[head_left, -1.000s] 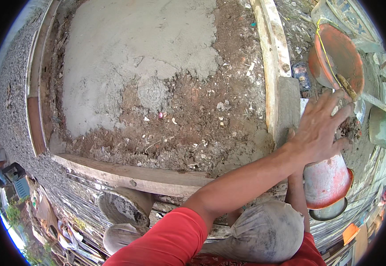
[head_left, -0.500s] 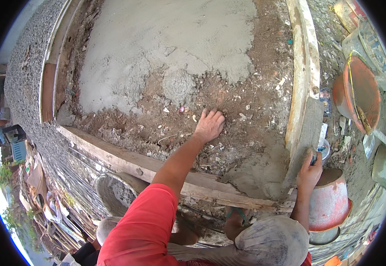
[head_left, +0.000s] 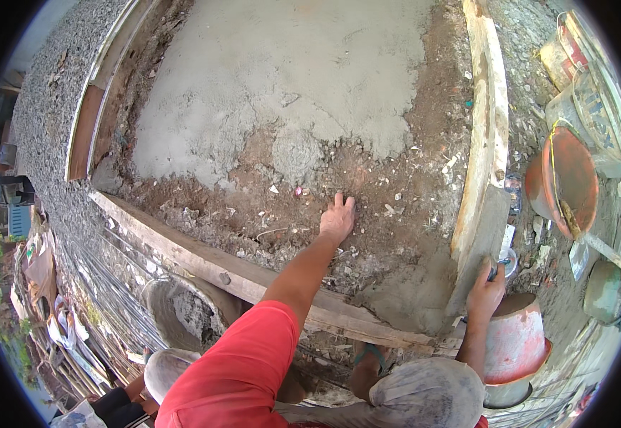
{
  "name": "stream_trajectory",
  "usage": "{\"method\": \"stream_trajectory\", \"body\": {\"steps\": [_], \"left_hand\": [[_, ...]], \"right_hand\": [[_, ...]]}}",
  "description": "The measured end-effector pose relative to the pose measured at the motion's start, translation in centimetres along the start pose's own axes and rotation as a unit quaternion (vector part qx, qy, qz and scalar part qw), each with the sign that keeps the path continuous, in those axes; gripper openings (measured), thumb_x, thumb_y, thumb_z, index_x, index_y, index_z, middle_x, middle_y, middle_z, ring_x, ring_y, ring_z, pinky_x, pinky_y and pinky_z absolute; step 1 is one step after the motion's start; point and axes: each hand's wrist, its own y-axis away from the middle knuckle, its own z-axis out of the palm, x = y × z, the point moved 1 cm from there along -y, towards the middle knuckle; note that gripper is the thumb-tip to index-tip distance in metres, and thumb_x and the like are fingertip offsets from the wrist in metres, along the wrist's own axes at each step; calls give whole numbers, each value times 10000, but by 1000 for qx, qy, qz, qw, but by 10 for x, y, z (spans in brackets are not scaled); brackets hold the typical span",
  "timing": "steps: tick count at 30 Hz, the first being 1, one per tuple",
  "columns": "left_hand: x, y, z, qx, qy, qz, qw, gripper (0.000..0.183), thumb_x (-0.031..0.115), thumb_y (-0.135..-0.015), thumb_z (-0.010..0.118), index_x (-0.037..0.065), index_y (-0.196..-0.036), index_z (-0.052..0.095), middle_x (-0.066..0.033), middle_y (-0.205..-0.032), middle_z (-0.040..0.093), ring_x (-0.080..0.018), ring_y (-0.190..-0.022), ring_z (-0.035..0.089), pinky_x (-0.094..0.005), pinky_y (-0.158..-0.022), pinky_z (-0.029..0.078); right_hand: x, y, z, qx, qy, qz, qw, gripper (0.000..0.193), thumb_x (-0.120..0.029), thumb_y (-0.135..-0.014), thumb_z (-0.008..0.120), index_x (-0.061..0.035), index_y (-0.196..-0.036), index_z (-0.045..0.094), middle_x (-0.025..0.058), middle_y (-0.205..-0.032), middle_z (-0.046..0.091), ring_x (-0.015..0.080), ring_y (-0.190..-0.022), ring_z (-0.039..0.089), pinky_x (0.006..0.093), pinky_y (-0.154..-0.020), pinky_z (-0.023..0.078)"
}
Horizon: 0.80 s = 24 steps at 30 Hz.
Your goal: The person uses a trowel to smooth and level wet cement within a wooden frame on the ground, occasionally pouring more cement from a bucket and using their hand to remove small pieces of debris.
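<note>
My left hand (head_left: 337, 218) rests on rough soil (head_left: 389, 239) scattered with small stones, its fingers stretched forward and nothing in its grasp. Just beyond the fingertips, wet grey concrete (head_left: 282, 78) ends in a ragged edge. My right hand (head_left: 484, 294) is closed round the handle of a trowel (head_left: 499, 267) beside the right edge of the wooden form; its blade cannot be made out clearly. A long grey flat piece (head_left: 483, 235) lies along that edge, next to the hand. Smoothed grey mortar (head_left: 417, 294) fills the near right corner.
A timber board (head_left: 182, 242) closes the near side; another (head_left: 483, 107) runs along the right. Outside stand an orange bucket (head_left: 574, 182), a whitish-red bucket (head_left: 513, 342) and a mortar-crusted tub (head_left: 175, 307). Thin rods (head_left: 103, 271) lie at left. A shovel (head_left: 579, 258) lies at right.
The view has shifted, so the form and concrete appear lower. The fingers of my left hand look straighter and closer together. My right hand still grips the trowel at the right edge.
</note>
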Motion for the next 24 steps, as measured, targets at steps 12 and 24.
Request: {"method": "stream_trajectory", "body": {"steps": [12, 24], "left_hand": [[320, 62, -224, 115, 265, 319, 903, 342, 273, -974, 542, -29, -1133, 567, -213, -1153, 586, -359, -1142, 578, -483, -906, 510], [-169, 161, -346, 132, -101, 72, 983, 368, 271, -1013, 574, 117, -1346, 595, -143, -1477, 528, -312, -1381, 487, -458, -1190, 357]], "right_hand": [[13, -1, 16, 0, 54, -46, 997, 414, -307, -1021, 583, 67, -1198, 604, 317, -997, 668, 482, -901, 634, 516, -770, 472], [-65, -10, 43, -64, -55, -230, 970, 384, -272, -1003, 607, 49, -1213, 596, 246, -897, 651, 342, -782, 629, 449, -711, 489]]}}
